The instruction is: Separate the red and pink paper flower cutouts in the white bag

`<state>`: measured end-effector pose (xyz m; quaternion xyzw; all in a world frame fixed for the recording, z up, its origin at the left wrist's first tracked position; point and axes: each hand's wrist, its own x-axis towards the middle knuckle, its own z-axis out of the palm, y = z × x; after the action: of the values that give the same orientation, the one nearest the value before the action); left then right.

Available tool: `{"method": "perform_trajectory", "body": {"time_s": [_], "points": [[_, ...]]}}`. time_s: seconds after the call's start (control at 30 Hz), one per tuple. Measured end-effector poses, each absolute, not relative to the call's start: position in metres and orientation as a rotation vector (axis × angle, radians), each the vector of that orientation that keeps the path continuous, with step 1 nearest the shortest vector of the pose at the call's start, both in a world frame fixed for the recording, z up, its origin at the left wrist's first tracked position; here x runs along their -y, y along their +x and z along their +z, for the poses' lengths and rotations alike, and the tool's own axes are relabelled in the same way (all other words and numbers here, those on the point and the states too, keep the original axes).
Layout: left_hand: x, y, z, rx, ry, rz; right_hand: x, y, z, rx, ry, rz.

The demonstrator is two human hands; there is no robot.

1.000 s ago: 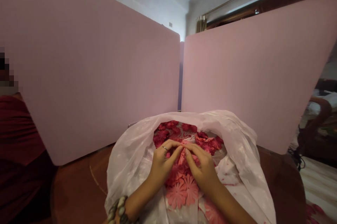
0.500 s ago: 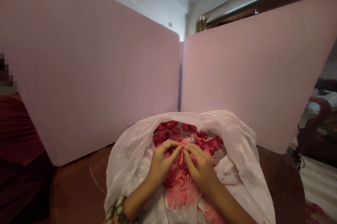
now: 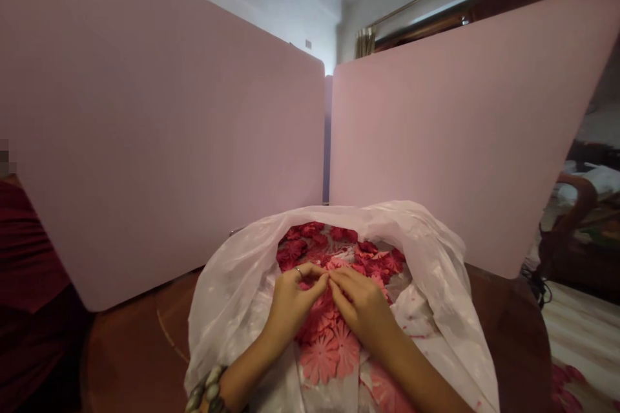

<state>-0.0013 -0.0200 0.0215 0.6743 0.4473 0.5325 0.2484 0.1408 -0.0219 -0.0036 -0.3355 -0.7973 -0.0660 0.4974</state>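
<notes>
Left hand and right hand are touching at the tips, fingers curving inward; can't tell if they're gripping anything. Flowers are lying under them inside the bag, pink ones showing at 6 o'clock, dark red at 11 and 1. Bag is sitting on table; boards are standing at 10 and 2.

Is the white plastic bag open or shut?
Open: the white translucent plastic bag has a gaping mouth, with red and pink flower-shaped pieces visible inside.
</notes>
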Motion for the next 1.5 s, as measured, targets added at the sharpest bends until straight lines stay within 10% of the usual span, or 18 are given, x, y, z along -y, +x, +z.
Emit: {"method": "perform_trajectory", "body": {"time_s": [0.7,1.5], "points": [[0.007,-0.005,0.011,-1.11,1.389,1.729,0.011,0.168,0.016,1.385,-1.082,0.041],[0.008,0.005,0.004,-0.628,1.254,1.291,0.016,0.146,0.003,1.653,-0.742,0.686]]}}
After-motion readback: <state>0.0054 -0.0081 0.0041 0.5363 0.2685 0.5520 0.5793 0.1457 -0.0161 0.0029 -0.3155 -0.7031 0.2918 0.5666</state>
